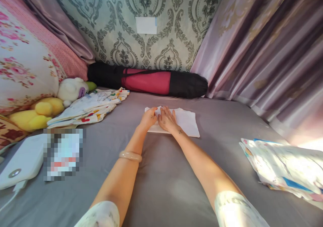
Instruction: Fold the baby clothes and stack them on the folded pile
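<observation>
A folded white cloth (188, 122) lies flat on the grey sheet in the middle of the view. On its left part rests my left hand (149, 118), back up, its fingers bent toward the cloth's far left corner; their tips are too small to make out clearly. Right beside it, my right hand (168, 119) presses on the cloth with its fingers spread and pointing away from me. The cloth's right half shows uncovered. A pale bangle (130, 156) circles my left forearm.
Behind the cloth lies a black and red rolled bag (148, 82). Patterned clothes (88, 107), plush toys (42, 112) and a white power bank (25, 159) with a cable are at the left. Folded clothes (285, 163) lie at the right, below curtains (242, 45).
</observation>
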`<state>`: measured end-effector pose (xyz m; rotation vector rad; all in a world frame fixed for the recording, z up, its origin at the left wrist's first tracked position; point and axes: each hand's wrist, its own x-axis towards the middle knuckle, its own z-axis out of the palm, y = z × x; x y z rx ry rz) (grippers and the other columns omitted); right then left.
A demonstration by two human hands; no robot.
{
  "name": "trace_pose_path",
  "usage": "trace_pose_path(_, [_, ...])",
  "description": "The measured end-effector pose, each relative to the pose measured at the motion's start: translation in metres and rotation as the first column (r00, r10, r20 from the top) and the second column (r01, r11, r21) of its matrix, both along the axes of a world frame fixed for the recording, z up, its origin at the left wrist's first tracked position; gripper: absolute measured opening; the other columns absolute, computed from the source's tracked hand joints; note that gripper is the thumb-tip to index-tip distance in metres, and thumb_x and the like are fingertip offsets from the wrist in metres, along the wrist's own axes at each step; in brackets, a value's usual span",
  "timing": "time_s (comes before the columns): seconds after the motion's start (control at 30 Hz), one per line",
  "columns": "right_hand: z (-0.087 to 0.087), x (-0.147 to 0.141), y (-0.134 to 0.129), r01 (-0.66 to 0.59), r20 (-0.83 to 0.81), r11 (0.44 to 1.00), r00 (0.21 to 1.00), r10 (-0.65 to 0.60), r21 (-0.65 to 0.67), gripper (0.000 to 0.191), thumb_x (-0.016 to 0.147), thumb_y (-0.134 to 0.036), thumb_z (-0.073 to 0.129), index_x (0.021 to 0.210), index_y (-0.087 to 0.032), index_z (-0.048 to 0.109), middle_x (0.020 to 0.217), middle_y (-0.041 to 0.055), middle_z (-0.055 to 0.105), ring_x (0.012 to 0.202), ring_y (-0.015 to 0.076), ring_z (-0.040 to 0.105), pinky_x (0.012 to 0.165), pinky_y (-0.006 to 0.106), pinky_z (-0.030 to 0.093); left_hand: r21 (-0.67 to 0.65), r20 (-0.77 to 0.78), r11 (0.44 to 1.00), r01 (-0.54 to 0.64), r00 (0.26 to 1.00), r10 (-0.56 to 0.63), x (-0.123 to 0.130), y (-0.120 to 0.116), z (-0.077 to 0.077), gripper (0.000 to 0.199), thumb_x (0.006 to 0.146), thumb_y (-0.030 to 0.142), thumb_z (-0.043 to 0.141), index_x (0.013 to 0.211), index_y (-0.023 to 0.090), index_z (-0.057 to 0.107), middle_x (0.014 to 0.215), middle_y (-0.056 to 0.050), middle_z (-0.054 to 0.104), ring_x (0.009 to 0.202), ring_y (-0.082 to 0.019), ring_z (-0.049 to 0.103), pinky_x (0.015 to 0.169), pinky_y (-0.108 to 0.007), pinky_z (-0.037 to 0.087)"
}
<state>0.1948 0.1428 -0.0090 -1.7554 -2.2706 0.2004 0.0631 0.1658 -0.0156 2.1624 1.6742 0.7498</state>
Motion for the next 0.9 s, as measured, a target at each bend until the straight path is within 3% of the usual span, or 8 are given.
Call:
trace_pose_path(0.1, [-0.008, 0.011, 0.0, -0.002, 0.036, 1.0, 0.999, 0.002, 0.004, 0.056, 0.098, -0.028, 0.028, 0.15, -0.008, 0.033, 0.158, 0.0144, 0.027, 0.147, 0.0269, 0.018, 0.118, 0.054, 0.008, -0.013, -0.073, 0.998, 0.054, 0.996, -0.054, 0.012, -0.005, -0.005, 0.042, 0.084, 0.005, 0.042, 0.122, 0.009, 0.058, 0.126, -0.018, 0.062, 0.124, -0.024, 0.055, 0.106, -0.036, 0.04])
trace_pose_path(0.3, [-0.022, 0.012, -0.001, 0.026, 0.052, 1.0, 0.998, -0.026, 0.004, 0.055, 0.099, -0.032, 0.024, 0.149, -0.011, 0.036, 0.157, 0.0115, 0.031, 0.147, 0.0247, 0.021, 0.118, 0.052, 0.009, -0.045, -0.223, 0.999, 0.029, 0.974, -0.039, 0.017, -0.013, -0.009, 0.034, 0.092, 0.015, 0.04, 0.123, 0.012, 0.054, 0.139, -0.018, 0.052, 0.133, -0.026, 0.045, 0.112, -0.044, 0.032])
trace_pose_path(0.6, [-0.012, 0.015, -0.004, -0.005, 0.036, 0.999, 0.999, 0.007, -0.051, 0.056, 0.1, -0.032, 0.023, 0.151, -0.01, 0.032, 0.159, 0.0117, 0.026, 0.148, 0.0243, 0.018, 0.118, 0.05, 0.01, -0.028, -0.27, 1.0, 0.007, 0.963, -0.015, 0.02, -0.016, -0.006, 0.033, 0.097, 0.018, 0.031, 0.119, 0.015, 0.056, 0.134, -0.015, 0.056, 0.128, -0.025, 0.049, 0.109, -0.044, 0.034])
trace_pose_path(0.73, [-0.007, 0.031, -0.004, 0.005, 0.022, 0.996, 1.0, -0.003, -0.086, 0.058, 0.099, -0.031, 0.026, 0.152, -0.009, 0.028, 0.16, 0.012, 0.023, 0.148, 0.0233, 0.015, 0.119, 0.046, 0.012, -0.02, -0.256, 0.999, 0.026, 0.966, -0.03, 0.018, -0.014, -0.01, 0.034, 0.098, 0.02, 0.032, 0.122, 0.014, 0.055, 0.135, -0.016, 0.056, 0.128, -0.026, 0.048, 0.11, -0.046, 0.034])
trace_pose_path(0.9, [-0.005, 0.059, -0.005, 0.088, 0.074, 0.993, 0.994, -0.082, -0.081, 0.058, 0.1, -0.032, 0.025, 0.152, -0.009, 0.028, 0.161, 0.0125, 0.019, 0.149, 0.0251, 0.012, 0.12, 0.049, 0.007, -0.016, -0.227, 1.0, 0.026, 0.973, -0.029, 0.017, -0.012, -0.014, 0.035, 0.096, 0.02, 0.034, 0.125, 0.015, 0.055, 0.137, -0.017, 0.054, 0.13, -0.026, 0.048, 0.11, -0.048, 0.032])
